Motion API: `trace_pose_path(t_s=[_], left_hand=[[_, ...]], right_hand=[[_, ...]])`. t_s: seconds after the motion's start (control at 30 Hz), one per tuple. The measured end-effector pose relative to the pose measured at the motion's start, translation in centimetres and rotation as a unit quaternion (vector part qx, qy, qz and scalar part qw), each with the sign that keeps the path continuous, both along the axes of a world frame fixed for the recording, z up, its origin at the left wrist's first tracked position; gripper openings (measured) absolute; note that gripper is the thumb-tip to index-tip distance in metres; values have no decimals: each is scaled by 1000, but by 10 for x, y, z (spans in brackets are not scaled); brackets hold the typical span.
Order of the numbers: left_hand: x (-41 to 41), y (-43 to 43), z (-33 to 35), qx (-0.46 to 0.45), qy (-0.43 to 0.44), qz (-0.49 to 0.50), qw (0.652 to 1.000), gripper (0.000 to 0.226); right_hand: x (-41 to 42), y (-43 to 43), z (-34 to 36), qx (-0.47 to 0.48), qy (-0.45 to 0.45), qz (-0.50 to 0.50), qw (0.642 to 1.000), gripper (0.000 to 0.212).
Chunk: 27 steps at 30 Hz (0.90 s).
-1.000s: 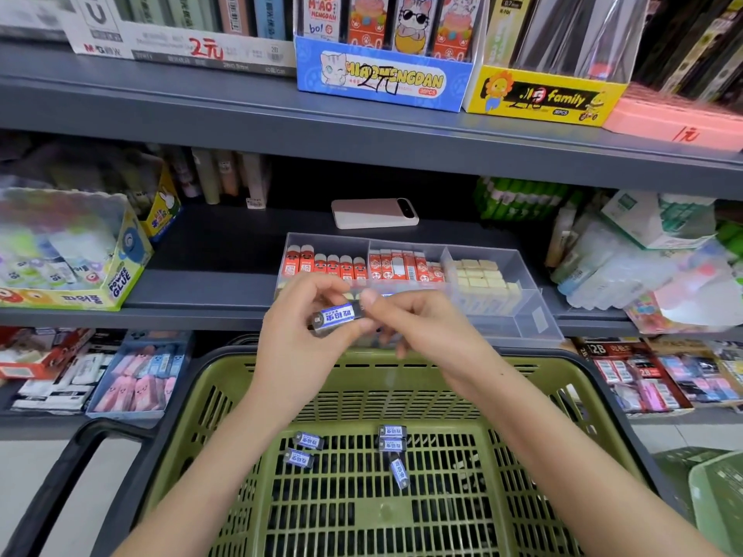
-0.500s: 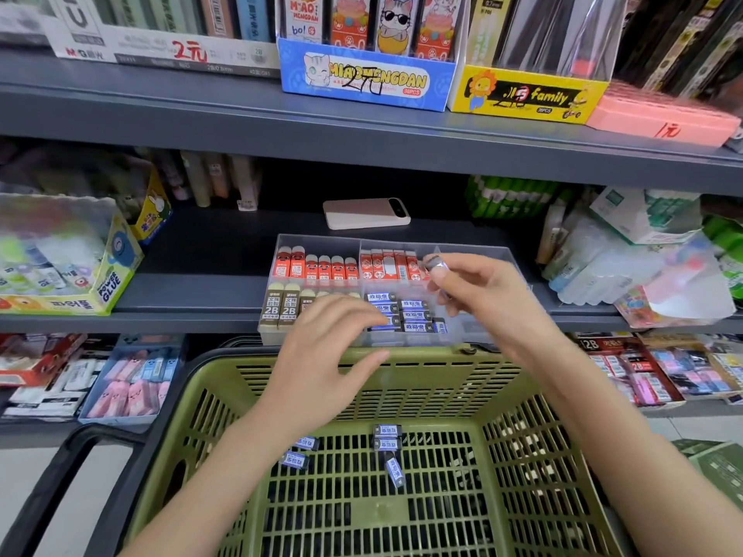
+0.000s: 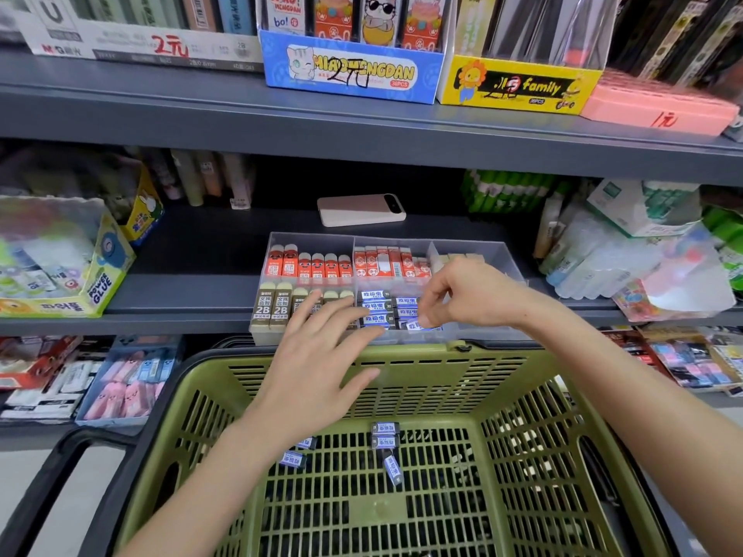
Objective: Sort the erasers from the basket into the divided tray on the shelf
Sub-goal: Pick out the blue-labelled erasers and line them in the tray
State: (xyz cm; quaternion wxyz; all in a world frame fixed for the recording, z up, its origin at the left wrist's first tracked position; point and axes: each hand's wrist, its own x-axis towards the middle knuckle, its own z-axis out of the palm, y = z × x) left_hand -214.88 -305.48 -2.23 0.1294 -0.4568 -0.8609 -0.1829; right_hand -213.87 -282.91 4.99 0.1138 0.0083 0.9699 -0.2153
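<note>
A clear divided tray (image 3: 498,251) stands on the middle shelf, with red, brown 2B and blue-labelled erasers in separate compartments. My right hand (image 3: 462,293) pinches a small blue-labelled eraser (image 3: 414,325) low in the front middle compartment, beside the stacked blue erasers (image 3: 376,307). My left hand (image 3: 321,355) hovers with fingers spread above the basket's far rim, holding nothing. The green basket (image 3: 522,396) below holds several blue-labelled erasers (image 3: 385,430) on its floor.
A pink phone (image 3: 360,209) lies on the shelf behind the tray. A glue display box (image 3: 96,283) stands at left, plastic-wrapped packs (image 3: 627,255) at right. Display boxes line the upper shelf (image 3: 362,122). Stationery trays (image 3: 128,379) sit on the lower shelf.
My right hand carried the eraser from above the basket up to the tray and down into the front middle compartment. My left hand let go of it and now hovers open.
</note>
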Motion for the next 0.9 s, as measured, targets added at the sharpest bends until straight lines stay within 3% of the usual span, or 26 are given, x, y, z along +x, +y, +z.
trace_pose_path(t_s=[0.17, 0.3, 0.47, 0.53, 0.6, 0.67, 0.7, 0.77, 0.83, 0.9], left_hand=[[-2, -1, -2, 6, 13, -7, 1000, 43], [-5, 0, -5, 9, 20, -11, 1000, 41], [-5, -1, -4, 39, 38, -12, 998, 38], [-1, 0, 0, 91, 42, -8, 995, 29], [7, -1, 1, 171, 31, -13, 985, 22], [18, -5, -7, 220, -19, -21, 975, 20], [24, -9, -15, 216, -57, -14, 975, 20], [33, -17, -38, 137, -140, 10, 981, 18], [36, -25, -69, -31, -195, 19, 980, 35], [34, -30, -101, -193, -209, 12, 959, 56]], right_hand=[[2, -1, -8, 25, 11, -4, 1000, 7], [5, 0, -18, 106, 55, 25, 992, 15], [15, -2, -11, 106, 117, 0, 987, 26], [33, -6, -9, 9, 194, -35, 980, 24], [62, -17, -12, -172, 243, -81, 951, 23], [91, -30, -28, -285, 232, -100, 925, 20], [101, -36, -43, -298, 203, -95, 928, 15], [112, -41, -82, -264, 115, -90, 953, 11], [113, -43, -124, -183, 30, -96, 978, 32], [112, -44, -162, -109, -26, -90, 990, 51]])
